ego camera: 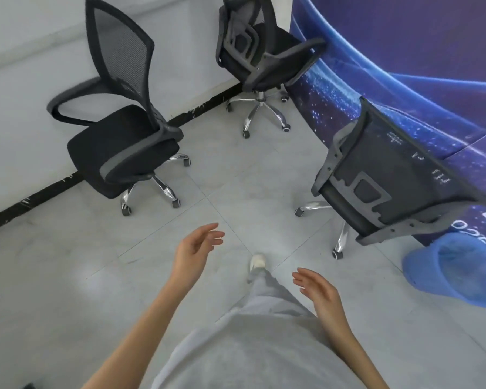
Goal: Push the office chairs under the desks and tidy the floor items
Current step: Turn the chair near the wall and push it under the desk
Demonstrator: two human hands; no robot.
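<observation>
Three black mesh office chairs on chrome wheeled bases stand on the grey tiled floor. One chair (118, 141) is at the left by the white wall. A second chair (261, 51) stands at the back, next to the blue printed panel. The third chair (387, 181) is at the right, its back turned to me. My left hand (197, 248) and my right hand (317, 293) hover in front of me with relaxed fingers, holding nothing and touching no chair.
A blue printed panel (404, 51) fills the right side. A blue plastic bin (455, 273) lies on the floor at its foot. A black skirting strip (40, 192) runs along the white wall. My leg and shoe (257, 261) are between my hands.
</observation>
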